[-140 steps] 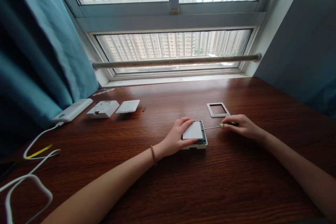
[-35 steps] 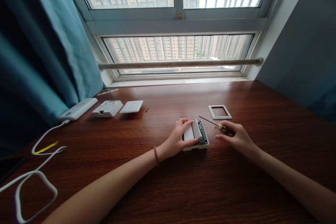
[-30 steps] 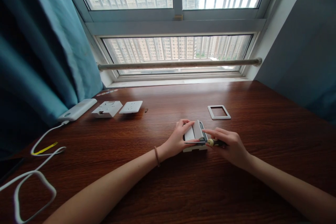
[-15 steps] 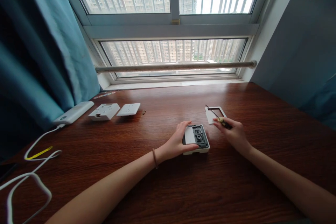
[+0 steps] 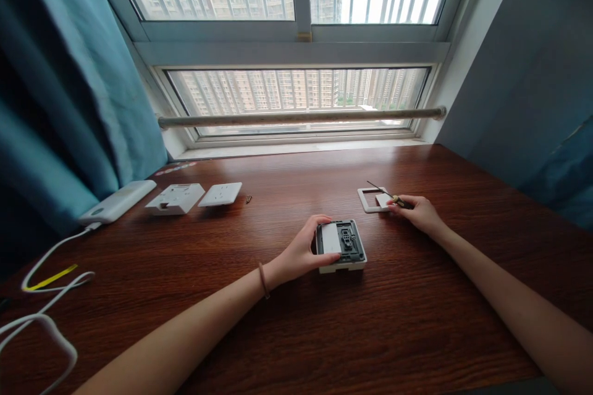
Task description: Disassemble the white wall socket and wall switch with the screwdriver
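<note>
A wall switch (image 5: pixel 341 247) lies on the wooden desk (image 5: pixel 324 333) in front of me. Its left half still has a white rocker; the right half shows the dark inner mechanism. My left hand (image 5: pixel 300 253) grips the switch by its left side, fingers curled over the edge. My right hand (image 5: pixel 417 211) is farther back on the right, closed on a small screwdriver (image 5: pixel 385 193) whose shaft points back and left. Its fingertips rest at a small white rocker piece (image 5: pixel 382 200), which lies inside a white square frame (image 5: pixel 369 200).
At the back left lie a white power bank (image 5: pixel 115 202) with a white cable (image 5: pixel 44 296), a white switch base (image 5: pixel 174 198), a white socket plate (image 5: pixel 220 194) and a tiny screw (image 5: pixel 249 199). A blue curtain (image 5: pixel 69 105) hangs on the left; the window rail (image 5: pixel 301 117) runs behind the desk.
The right rocker was levered up with the screwdriver and came off the switch. My right hand carried it back right to the white frame. My left hand stayed on the switch.
</note>
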The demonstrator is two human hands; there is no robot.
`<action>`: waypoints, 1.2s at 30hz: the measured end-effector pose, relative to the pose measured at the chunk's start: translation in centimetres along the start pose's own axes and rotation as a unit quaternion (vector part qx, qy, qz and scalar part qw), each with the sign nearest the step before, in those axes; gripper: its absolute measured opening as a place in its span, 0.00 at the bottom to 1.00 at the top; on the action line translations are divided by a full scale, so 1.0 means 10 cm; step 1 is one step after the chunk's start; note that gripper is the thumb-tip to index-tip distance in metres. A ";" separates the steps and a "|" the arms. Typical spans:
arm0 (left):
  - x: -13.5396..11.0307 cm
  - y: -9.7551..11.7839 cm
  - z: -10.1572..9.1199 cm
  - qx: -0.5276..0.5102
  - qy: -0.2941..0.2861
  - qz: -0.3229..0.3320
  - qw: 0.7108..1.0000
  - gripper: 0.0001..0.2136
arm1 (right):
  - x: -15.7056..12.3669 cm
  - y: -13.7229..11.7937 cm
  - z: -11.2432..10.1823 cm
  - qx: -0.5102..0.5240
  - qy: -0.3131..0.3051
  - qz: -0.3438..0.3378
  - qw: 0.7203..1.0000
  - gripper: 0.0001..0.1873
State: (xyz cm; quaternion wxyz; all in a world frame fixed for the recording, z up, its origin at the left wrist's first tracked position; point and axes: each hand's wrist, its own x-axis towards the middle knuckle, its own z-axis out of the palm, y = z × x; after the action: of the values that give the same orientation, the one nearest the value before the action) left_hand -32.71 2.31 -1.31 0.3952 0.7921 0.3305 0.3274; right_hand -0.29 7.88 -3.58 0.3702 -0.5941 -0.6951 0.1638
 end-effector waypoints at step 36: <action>0.02 0.02 0.00 0.086 -0.065 0.017 0.994 0.30 | -0.46 -0.76 -0.06 -0.276 0.070 -0.324 0.902 0.12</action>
State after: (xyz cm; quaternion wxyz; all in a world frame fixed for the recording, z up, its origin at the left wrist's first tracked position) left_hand -32.56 2.35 -1.14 0.3404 0.8486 0.3173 0.2518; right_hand -5.11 1.56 0.41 0.2721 -0.4241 -0.8389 -0.2057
